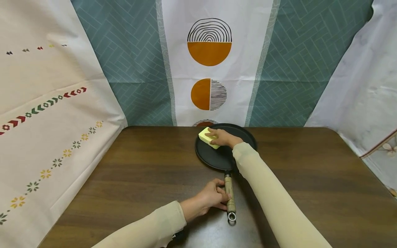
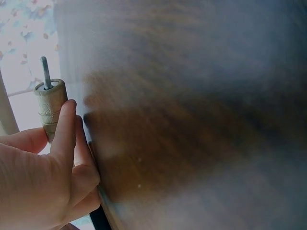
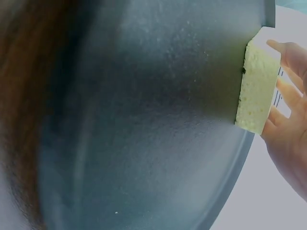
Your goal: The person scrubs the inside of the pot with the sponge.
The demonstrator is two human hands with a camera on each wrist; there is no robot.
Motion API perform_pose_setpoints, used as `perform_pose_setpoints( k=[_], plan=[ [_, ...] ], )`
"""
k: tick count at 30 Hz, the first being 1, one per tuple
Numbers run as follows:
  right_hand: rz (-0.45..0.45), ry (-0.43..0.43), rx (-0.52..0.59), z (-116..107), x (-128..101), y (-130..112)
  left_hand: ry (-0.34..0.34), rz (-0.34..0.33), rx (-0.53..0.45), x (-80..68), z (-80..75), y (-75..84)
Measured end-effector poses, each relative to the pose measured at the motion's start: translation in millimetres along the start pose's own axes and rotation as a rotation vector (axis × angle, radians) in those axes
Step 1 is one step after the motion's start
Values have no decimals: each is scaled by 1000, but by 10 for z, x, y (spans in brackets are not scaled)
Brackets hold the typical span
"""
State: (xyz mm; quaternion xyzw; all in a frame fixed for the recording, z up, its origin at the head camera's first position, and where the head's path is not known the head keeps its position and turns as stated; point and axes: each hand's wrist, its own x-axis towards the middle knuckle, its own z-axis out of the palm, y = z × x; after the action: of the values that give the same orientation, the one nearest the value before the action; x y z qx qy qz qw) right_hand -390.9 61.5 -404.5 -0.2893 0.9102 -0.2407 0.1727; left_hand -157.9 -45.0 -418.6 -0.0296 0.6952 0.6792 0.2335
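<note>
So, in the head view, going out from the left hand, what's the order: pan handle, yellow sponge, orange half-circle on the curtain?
1. Pan handle: gripped in the left hand, near table edge.
2. Yellow sponge: on the pan's far side, under the right hand.
3. Orange half-circle: high on the backdrop.

We record even, soft lighting in the head view, with a pale sheen on the near edge of the tabletop point(image 1: 139, 179) and short, weak shadows beside the pan point(image 1: 225, 146) and under the sleeves; the backdrop edges bow outward from wide-angle distortion. In the left wrist view the wood is heavily blurred and washed with bluish glare, and only the left hand point(image 2: 43, 177) and handle end point(image 2: 50, 106) read fairly sharp. In the right wrist view the sponge point(image 3: 256, 93) is crisp, the pan's left side smears out of focus, and the right hand point(image 3: 290, 129) is overexposed.
</note>
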Motion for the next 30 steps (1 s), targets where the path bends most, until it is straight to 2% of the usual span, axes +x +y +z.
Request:
perform_pose_setpoints(
  k=[10,16,21,23,30],
  plan=[
    [17,25,13,-37,2,39,10,2,12,9,-9,-17],
    [-18,55,30,-41,104,224,19,15,3,8,-3,-24],
    [25,93,28,-71,68,281,23,9,-2,10,11,-17],
    [69,95,30,-101,13,237,25,7,-3,10,12,-13],
    [115,113,24,-152,-88,273,26,14,-8,2,7,-13]
  ],
)
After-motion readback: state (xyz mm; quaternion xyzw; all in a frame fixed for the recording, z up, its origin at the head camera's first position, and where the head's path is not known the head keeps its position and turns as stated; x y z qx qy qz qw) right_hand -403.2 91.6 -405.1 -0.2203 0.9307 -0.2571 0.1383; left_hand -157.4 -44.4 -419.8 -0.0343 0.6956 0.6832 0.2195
